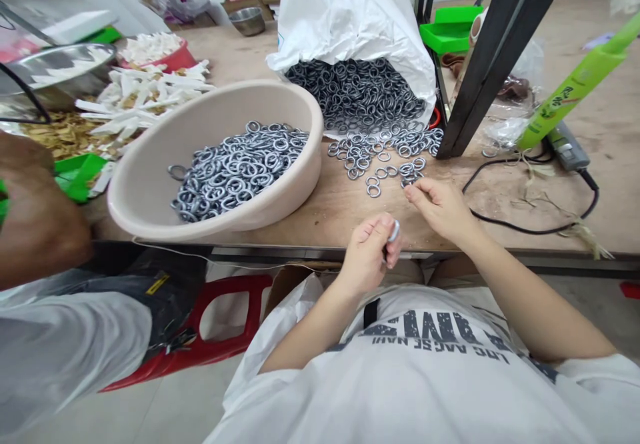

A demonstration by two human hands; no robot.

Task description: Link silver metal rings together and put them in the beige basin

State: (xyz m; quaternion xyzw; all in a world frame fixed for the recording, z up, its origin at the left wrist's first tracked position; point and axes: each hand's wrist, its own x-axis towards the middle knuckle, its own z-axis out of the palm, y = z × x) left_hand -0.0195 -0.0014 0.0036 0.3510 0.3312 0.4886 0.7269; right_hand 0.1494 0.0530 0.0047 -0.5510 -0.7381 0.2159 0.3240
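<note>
My left hand (370, 247) is closed at the table's front edge, with a metal ring (395, 231) showing between thumb and fingers. My right hand (443, 209) reaches over the table with thumb and fingertips pressed together at the near side of the loose rings (373, 187); what they hold, if anything, is hidden. A beige basin (320, 144) with many grey metal rings (235, 171) stands to the left of my hands. Behind the loose rings, a white bag (350, 17) lies with its mouth open and rings spilling out.
A black metal post (500, 57) rises right of the bag. A black cable (520, 231) and a green tube-like item (575, 94) lie at the right. White pieces (145, 97) are heaped at the left. Another person's arm (40, 211) is at the left edge.
</note>
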